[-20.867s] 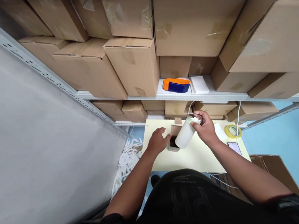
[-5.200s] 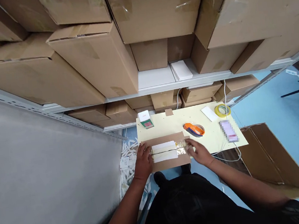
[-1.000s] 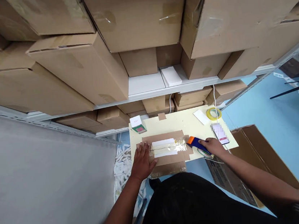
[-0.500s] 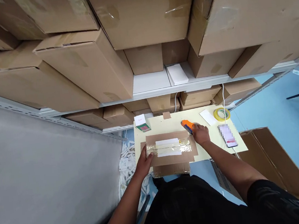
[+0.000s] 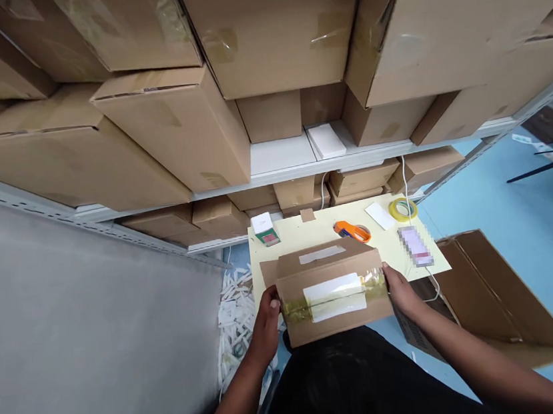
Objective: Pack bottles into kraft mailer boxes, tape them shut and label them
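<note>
A taped cardboard box [image 5: 302, 331] is held between both hands, tilted over the near edge of the small table [image 5: 289, 229]. Clear tape runs along its top, over a white paper label [image 5: 338, 297]. My left hand [image 5: 268, 322] grips the box's left end, and my right hand [image 5: 400, 289] grips its right end; some fingers are hidden behind it. The orange tape dispenser [image 5: 353, 231] lies on the table just beyond the box. A flat piece of cardboard [image 5: 268, 274] shows at the box's left.
A small white and green box [image 5: 265, 230], a white card [image 5: 380, 216], a yellow tape roll [image 5: 402, 209] and a phone [image 5: 415, 246] are on the table. Shelves of cartons [image 5: 176, 132] rise behind. An open carton [image 5: 504, 300] stands right; paper scraps [image 5: 232, 313] lie left.
My right hand has let go of the tape dispenser, leaving it on the table, and taken the box's right end. The box has been lifted, tilted and brought nearer to me.
</note>
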`<action>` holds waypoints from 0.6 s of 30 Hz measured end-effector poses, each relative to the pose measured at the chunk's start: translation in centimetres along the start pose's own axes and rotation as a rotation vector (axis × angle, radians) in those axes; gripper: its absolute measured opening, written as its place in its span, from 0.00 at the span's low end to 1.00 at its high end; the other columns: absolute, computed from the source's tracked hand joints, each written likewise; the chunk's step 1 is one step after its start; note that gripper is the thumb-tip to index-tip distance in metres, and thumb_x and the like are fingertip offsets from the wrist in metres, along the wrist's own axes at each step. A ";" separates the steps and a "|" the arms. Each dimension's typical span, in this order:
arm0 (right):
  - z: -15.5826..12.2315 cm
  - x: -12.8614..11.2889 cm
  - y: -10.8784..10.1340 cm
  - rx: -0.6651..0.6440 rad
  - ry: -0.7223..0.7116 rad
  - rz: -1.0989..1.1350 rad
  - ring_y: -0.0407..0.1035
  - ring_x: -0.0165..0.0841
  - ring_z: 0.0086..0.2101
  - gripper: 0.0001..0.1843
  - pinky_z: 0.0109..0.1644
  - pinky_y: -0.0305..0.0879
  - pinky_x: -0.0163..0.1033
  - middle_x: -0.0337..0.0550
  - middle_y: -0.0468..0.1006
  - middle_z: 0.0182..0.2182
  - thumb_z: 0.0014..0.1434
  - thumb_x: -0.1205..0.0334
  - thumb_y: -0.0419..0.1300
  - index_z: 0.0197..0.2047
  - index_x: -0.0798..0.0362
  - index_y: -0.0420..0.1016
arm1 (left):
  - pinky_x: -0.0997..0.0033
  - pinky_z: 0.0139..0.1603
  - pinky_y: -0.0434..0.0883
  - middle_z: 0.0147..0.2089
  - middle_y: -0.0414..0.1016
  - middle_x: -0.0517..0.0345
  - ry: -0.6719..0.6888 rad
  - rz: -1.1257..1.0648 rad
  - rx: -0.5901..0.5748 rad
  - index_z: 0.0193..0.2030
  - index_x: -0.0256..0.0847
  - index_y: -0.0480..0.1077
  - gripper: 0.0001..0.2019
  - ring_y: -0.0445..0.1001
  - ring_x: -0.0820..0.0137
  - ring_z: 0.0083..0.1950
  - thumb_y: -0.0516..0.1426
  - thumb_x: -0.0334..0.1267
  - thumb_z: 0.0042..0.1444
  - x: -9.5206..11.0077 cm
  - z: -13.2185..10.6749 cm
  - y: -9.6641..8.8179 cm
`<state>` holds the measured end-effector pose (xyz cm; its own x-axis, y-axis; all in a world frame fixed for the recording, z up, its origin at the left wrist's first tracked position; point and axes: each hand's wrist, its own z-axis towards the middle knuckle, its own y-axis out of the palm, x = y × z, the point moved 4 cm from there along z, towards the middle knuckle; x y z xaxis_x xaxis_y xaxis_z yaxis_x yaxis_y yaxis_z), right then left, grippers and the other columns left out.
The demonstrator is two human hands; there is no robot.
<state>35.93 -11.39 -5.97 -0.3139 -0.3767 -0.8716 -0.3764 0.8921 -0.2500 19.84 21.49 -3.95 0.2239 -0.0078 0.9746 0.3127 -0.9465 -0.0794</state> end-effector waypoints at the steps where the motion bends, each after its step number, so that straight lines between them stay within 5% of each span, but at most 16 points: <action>1: -0.6 -0.5 -0.3 0.005 -0.036 0.023 0.72 0.50 0.55 0.43 0.61 0.67 0.48 0.51 0.83 0.49 0.63 0.24 0.45 0.53 0.52 0.80 | 0.55 0.68 0.67 0.65 0.72 0.47 0.010 -0.026 0.000 0.69 0.46 0.63 0.29 0.70 0.57 0.66 0.46 0.59 0.70 0.2 -0.7 -0.2; 6: -1.8 -0.1 0.7 -0.041 -0.166 0.126 0.71 0.47 0.56 0.31 0.60 0.67 0.46 0.47 0.81 0.51 0.65 0.33 0.50 0.56 0.47 0.77 | 0.57 0.66 0.68 0.65 0.71 0.47 -0.012 -0.110 0.004 0.67 0.46 0.62 0.27 0.70 0.58 0.65 0.46 0.59 0.69 -1.6 0.1 -0.5; 11: -0.9 5.2 2.0 -0.027 -0.013 0.183 0.74 0.44 0.46 0.27 0.51 0.71 0.46 0.44 0.82 0.41 0.61 0.38 0.52 0.48 0.50 0.76 | 0.57 0.63 0.70 0.61 0.73 0.48 -0.071 -0.201 -0.043 0.58 0.43 0.66 0.24 0.73 0.59 0.61 0.51 0.55 0.62 -6.7 2.4 1.0; 15: 0.6 8.6 1.8 0.060 0.136 0.124 0.75 0.45 0.45 0.33 0.49 0.73 0.47 0.46 0.83 0.39 0.58 0.29 0.50 0.39 0.50 0.77 | 0.56 0.58 0.72 0.55 0.77 0.47 -0.296 -0.183 0.012 0.49 0.41 0.70 0.27 0.76 0.59 0.57 0.50 0.63 0.60 -10.7 2.6 1.7; 18: 2.3 8.4 1.8 0.029 0.199 0.139 0.76 0.45 0.47 0.36 0.47 0.74 0.46 0.49 0.83 0.44 0.59 0.27 0.49 0.43 0.51 0.78 | 0.52 0.55 0.72 0.53 0.78 0.43 -0.452 -0.140 0.054 0.51 0.39 0.72 0.35 0.77 0.55 0.56 0.48 0.70 0.58 -11.2 3.4 2.0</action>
<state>34.65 -12.38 -14.68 -0.5276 -0.2890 -0.7988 -0.2935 0.9445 -0.1478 21.04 20.77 -15.76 0.5516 0.2717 0.7886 0.4139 -0.9100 0.0239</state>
